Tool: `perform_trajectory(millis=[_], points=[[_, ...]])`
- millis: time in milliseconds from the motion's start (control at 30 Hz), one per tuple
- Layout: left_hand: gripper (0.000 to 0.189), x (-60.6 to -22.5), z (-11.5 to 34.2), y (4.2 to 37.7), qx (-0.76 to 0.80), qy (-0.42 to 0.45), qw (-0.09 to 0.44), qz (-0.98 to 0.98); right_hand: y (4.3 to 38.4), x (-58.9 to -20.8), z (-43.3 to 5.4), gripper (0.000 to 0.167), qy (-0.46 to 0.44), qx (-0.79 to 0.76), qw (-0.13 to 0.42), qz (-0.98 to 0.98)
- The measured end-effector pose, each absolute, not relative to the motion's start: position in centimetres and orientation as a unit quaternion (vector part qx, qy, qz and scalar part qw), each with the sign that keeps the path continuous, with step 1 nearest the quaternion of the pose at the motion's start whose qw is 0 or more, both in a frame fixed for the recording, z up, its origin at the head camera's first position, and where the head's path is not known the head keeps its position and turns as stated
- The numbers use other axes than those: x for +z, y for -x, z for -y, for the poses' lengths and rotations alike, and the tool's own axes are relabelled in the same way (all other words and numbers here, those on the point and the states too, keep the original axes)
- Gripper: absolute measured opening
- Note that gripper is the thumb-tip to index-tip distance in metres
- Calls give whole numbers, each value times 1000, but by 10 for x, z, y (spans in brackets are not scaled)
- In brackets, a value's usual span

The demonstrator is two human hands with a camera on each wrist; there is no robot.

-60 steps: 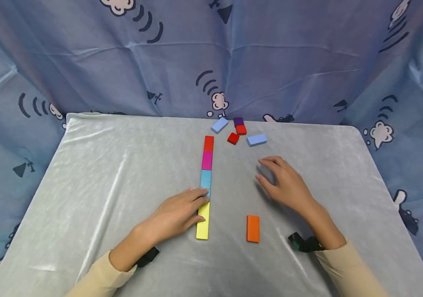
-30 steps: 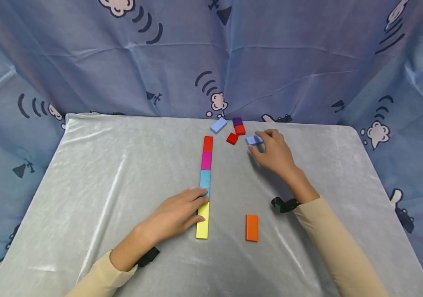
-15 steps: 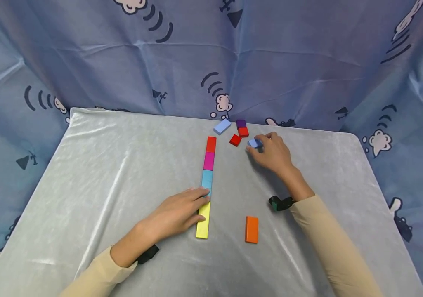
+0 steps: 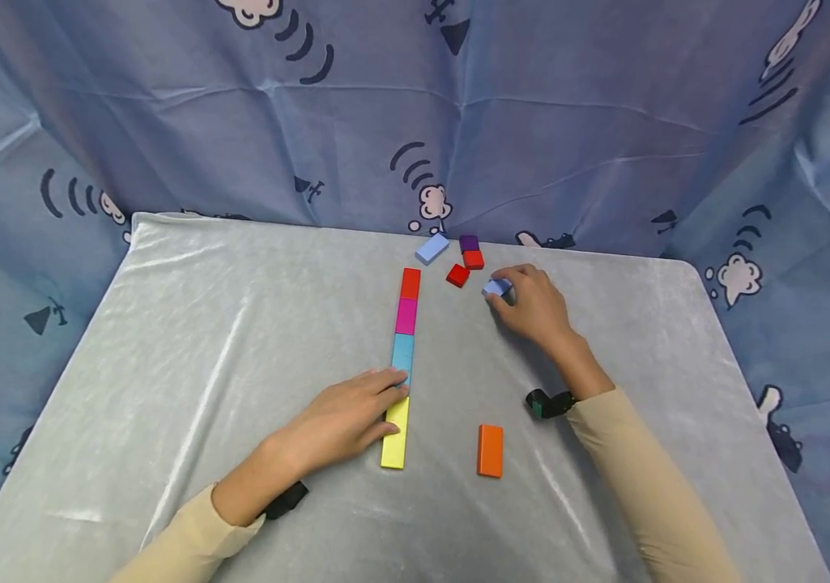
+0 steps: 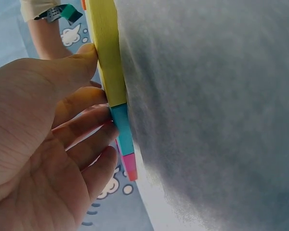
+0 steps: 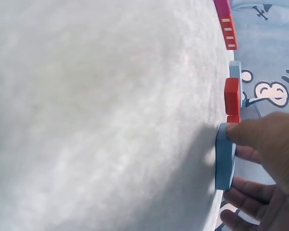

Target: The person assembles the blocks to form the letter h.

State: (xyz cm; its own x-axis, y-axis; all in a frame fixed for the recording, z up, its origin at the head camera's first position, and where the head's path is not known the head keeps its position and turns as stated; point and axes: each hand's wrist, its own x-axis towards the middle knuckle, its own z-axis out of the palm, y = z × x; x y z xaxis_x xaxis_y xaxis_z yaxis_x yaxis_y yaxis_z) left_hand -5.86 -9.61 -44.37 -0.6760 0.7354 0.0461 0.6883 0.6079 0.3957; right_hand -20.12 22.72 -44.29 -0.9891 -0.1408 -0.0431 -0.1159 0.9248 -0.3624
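A straight row runs away from me: yellow block (image 4: 394, 445), sky-blue block (image 4: 403, 350), magenta block (image 4: 406, 316) and red block (image 4: 410, 283). My left hand (image 4: 338, 417) rests at the row's left side, its relaxed fingers and thumb touching the yellow and sky-blue blocks. My right hand (image 4: 534, 304) pinches a light blue block (image 6: 224, 163) near the back of the table. In the head view the hand covers that block's right part; the right wrist view has the thumb on one end and fingers behind.
Around the table's back edge lie another light blue block (image 4: 432, 248), a loose red block (image 4: 458, 275), and a purple block (image 4: 469, 243) against a red block (image 4: 473, 260). An orange block (image 4: 490, 450) lies near the front, right of the row. A patterned blue curtain (image 4: 356, 138) hangs behind.
My right hand has moved back and left and taken hold of the light blue block, which has shifted slightly toward me. My left hand has stayed at the row.
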Motion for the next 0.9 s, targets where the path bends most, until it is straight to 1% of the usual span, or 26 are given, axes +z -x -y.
perform_trajectory(millis=[67,300,533,733,900], points=[[51,-444,96,59,194,-397,62,-895,201,-444,-227,42,81,-182,30,-980],[52,-443,96,60,193,-399,63,-894,197,-445,-227,56,104,-180,36,-977],[52,-442,94,59,196,-400,66,-893,191,-443,-227,56,111,-184,40,-976],[51,-442,93,59,201,-395,72,-893,182,-437,-232,56,118,-185,67,-973],[50,-441,92,58,198,-393,72,-895,169,-436,-239,56,133,-193,76,-969]])
